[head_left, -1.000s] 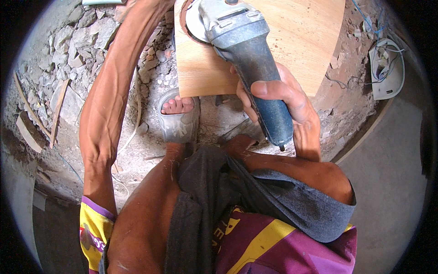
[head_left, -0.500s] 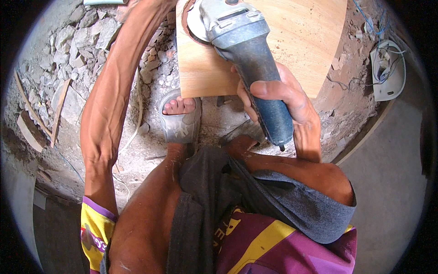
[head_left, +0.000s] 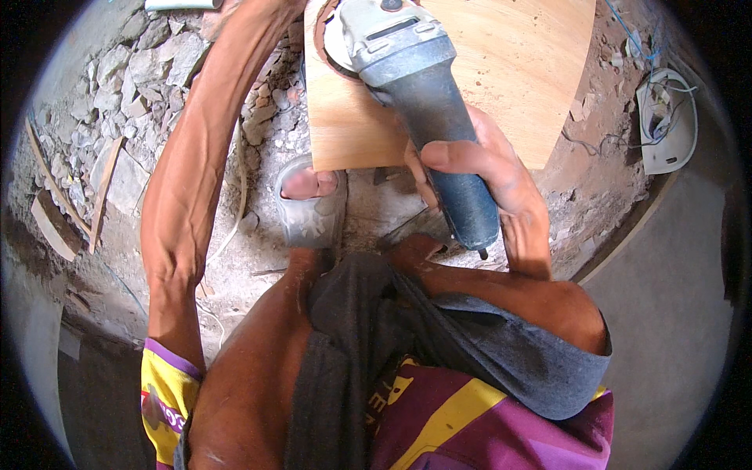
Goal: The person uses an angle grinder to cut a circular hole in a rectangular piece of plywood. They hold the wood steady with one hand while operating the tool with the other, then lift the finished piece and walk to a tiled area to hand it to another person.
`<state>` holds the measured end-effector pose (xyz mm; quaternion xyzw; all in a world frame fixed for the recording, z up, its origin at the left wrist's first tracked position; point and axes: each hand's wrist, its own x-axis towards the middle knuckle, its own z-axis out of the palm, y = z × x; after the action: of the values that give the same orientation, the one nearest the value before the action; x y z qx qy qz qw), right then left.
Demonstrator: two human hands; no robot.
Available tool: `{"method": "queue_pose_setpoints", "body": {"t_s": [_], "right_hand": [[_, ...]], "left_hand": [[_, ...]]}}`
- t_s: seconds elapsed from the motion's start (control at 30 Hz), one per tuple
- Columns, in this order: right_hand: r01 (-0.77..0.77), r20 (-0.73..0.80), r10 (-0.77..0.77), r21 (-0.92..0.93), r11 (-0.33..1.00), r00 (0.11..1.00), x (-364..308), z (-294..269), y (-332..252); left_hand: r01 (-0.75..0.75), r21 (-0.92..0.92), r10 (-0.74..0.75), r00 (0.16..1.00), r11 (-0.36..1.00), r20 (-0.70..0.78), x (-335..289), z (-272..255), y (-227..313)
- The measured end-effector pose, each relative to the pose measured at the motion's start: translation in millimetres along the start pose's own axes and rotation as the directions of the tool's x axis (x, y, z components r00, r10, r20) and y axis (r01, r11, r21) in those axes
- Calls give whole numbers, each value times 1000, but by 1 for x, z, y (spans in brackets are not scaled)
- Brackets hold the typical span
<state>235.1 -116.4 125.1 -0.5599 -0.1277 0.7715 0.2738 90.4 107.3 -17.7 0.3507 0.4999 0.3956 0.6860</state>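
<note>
The grinder [head_left: 442, 110] is cased in scuffed, matt plastic, and its head [head_left: 392, 35] appears to be made of dull metal. The board [head_left: 509, 94] is faced with smooth, grained wood. Rough, matt stone is seen in the rubble [head_left: 145, 66], while soft, matt cloth is shown by the shorts [head_left: 345, 352].

Lettering shows in two places. At the lower centre of the frame, a few slanting yellow capitals [head_left: 381, 405] stand on the maroon part of the shirt [head_left: 501, 423], with folds hiding the rest. At the lower left, small white letters [head_left: 171, 417] stand on the sleeve [head_left: 160, 377], only partly legible. The sandal [head_left: 312, 223], left of centre, bears a blurred pale mark.
</note>
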Motion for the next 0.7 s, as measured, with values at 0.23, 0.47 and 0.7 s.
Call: {"method": "queue_pose_setpoints", "body": {"t_s": [0.23,0.47,0.7], "right_hand": [[-9,-83,15,62,998,996,-6,13,-2],[-49,33,45,137,989,998,-7,3,-1],[-27,-33,30,84,996,999,-3,11,-1]], "left_hand": [[-46,-1,46,999,999,19,6,-6,-9],[-35,19,35,999,999,-1,4,-5,-6],[-89,55,87,995,994,38,6,-11,-10]]}}
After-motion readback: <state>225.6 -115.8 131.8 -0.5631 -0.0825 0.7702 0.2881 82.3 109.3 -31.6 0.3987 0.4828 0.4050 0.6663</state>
